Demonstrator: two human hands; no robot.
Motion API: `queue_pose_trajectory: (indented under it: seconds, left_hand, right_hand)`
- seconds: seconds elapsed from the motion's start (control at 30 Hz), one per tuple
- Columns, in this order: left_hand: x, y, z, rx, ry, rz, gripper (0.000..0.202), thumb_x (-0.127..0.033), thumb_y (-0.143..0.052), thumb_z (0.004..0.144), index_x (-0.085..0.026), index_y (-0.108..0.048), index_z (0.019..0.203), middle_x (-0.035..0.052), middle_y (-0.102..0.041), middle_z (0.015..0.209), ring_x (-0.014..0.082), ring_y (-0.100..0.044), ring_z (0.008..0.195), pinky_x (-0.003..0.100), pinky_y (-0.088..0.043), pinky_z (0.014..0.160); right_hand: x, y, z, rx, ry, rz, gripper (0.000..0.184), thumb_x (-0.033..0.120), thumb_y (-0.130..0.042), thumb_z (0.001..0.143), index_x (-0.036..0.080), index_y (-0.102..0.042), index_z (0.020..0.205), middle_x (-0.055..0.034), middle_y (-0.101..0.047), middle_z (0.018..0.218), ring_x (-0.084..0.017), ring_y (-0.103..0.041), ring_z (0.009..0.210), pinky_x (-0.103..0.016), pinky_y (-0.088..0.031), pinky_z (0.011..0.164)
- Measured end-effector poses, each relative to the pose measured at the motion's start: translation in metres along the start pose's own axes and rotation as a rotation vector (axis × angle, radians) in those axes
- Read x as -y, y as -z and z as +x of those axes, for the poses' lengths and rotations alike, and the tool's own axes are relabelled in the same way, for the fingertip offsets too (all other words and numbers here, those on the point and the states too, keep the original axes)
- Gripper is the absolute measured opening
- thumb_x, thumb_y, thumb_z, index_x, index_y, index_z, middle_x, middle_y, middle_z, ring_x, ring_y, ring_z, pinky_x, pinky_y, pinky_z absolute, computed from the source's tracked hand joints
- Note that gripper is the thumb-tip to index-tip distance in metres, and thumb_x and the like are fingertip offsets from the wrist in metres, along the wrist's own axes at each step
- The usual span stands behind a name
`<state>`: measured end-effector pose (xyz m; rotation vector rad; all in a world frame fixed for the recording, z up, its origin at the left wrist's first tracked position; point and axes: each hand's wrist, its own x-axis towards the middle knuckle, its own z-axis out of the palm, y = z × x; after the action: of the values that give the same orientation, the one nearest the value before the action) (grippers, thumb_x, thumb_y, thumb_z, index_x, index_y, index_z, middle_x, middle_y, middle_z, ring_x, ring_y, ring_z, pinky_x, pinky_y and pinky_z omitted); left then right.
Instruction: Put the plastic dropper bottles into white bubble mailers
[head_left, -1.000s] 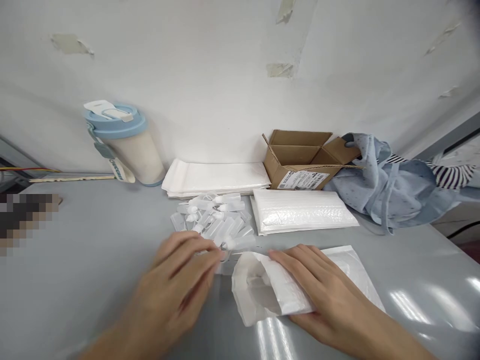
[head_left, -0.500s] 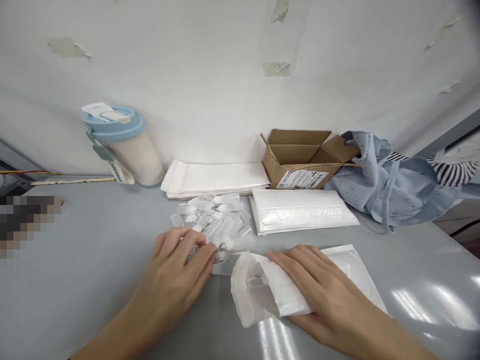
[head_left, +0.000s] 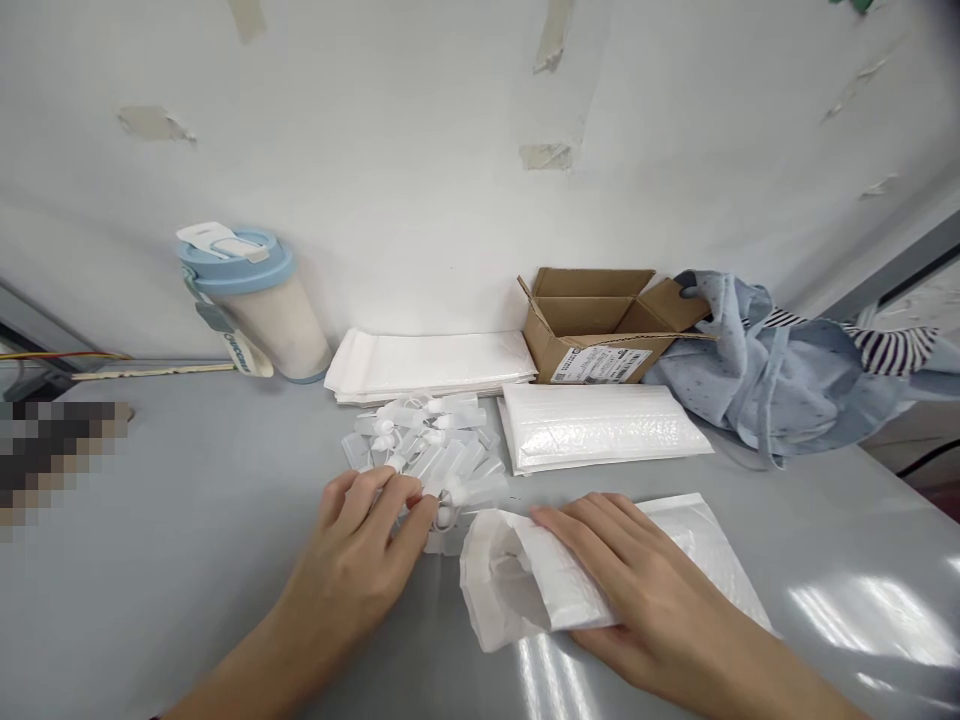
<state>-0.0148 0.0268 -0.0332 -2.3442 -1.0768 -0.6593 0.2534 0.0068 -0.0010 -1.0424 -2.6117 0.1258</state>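
A pile of small translucent plastic bottles with white caps and thin loops lies mid-table. At its near edge, my left hand has thumb and fingers pinched together on a small plastic bottle by its loop; the fingertips partly hide it. My right hand is wrapped round a white bubble mailer, thumb below and fingers on top. The mailer's mouth gapes toward the left hand, and its far end stretches out to the right on the table.
Along the wall stand a blue-lidded tumbler, a stack of flat white mailers and an open cardboard box. More bubble mailers lie before the box. Light-blue cloth is bunched at the right. A blurred-out patch covers the far left.
My left fingertips have shifted slightly and closed in at the bottle's loop. The right hand and mailer stay almost the same. The whole view has tilted up a little.
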Motion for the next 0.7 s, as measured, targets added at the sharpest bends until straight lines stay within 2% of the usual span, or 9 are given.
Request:
queue_pose_trajectory:
  seconds: [0.17,0.27,0.37,0.47,0.53,0.6,0.7]
  left_hand:
    - [-0.002,-0.002,0.000,-0.018,-0.002,-0.030,0.016,-0.002,-0.052,0.090,-0.016,-0.061,0.091,0.0060,-0.063,0.083,0.0266,-0.057,0.087,0.042,-0.044,0.077]
    - [-0.001,0.000,0.002,-0.071,0.056,-0.108,0.013,-0.005,-0.054,0.091,-0.017,-0.058,0.092,0.0052,-0.063,0.083,0.0252,-0.056,0.085,0.040,-0.044,0.075]
    - [0.003,0.007,0.006,-0.074,0.204,-0.242,0.008,-0.013,-0.053,0.093,-0.021,-0.057,0.092,0.0040,-0.063,0.083,0.0238,-0.055,0.087,0.037,-0.045,0.076]
    - [0.010,0.020,0.009,-0.030,0.410,-0.396,0.007,-0.024,-0.051,0.094,-0.024,-0.055,0.088,0.0016,-0.061,0.081,0.0210,-0.054,0.085,0.031,-0.046,0.068]
    - [0.014,0.029,0.010,-0.016,0.494,-0.521,0.010,-0.025,-0.049,0.094,-0.024,-0.053,0.085,0.0007,-0.060,0.082,0.0187,-0.054,0.083,0.028,-0.045,0.064]
    - [0.017,0.036,0.010,-0.014,0.481,-0.664,0.011,-0.021,-0.049,0.093,-0.024,-0.052,0.084,0.0001,-0.058,0.081,0.0175,-0.054,0.083,0.027,-0.044,0.065]
    - [0.017,0.040,0.011,0.009,0.355,-0.810,0.015,-0.010,-0.052,0.089,-0.025,-0.052,0.085,-0.0022,-0.054,0.073,0.0167,-0.051,0.080,0.029,-0.043,0.068]
  right_hand:
    - [0.000,0.002,0.000,-0.001,0.001,-0.002,0.048,0.014,-0.054,0.084,0.009,-0.046,0.131,-0.0131,-0.066,0.106,-0.027,-0.061,0.092,-0.046,-0.052,0.080]
    - [-0.002,0.002,-0.001,-0.007,0.001,-0.004,0.046,0.014,-0.051,0.086,0.009,-0.045,0.131,-0.0143,-0.065,0.107,-0.028,-0.061,0.093,-0.046,-0.052,0.080]
    - [-0.004,0.003,-0.001,-0.004,-0.014,-0.011,0.046,0.014,-0.048,0.086,0.011,-0.043,0.132,-0.0145,-0.065,0.108,-0.028,-0.061,0.094,-0.047,-0.052,0.080]
    - [-0.005,0.003,-0.001,0.011,-0.030,-0.013,0.047,0.014,-0.049,0.086,0.012,-0.041,0.132,-0.0145,-0.064,0.109,-0.028,-0.060,0.095,-0.047,-0.052,0.080]
    - [-0.006,0.003,-0.001,0.015,-0.042,-0.009,0.048,0.013,-0.050,0.086,0.012,-0.040,0.132,-0.0147,-0.063,0.110,-0.028,-0.059,0.096,-0.047,-0.052,0.081]
    - [-0.007,0.004,-0.001,0.015,-0.051,-0.001,0.050,0.012,-0.052,0.084,0.013,-0.039,0.133,-0.0147,-0.062,0.112,-0.028,-0.059,0.097,-0.047,-0.051,0.082]
    - [-0.007,0.003,-0.002,0.017,-0.057,0.006,0.055,0.011,-0.055,0.082,0.014,-0.037,0.135,-0.0148,-0.061,0.114,-0.029,-0.058,0.098,-0.048,-0.051,0.082]
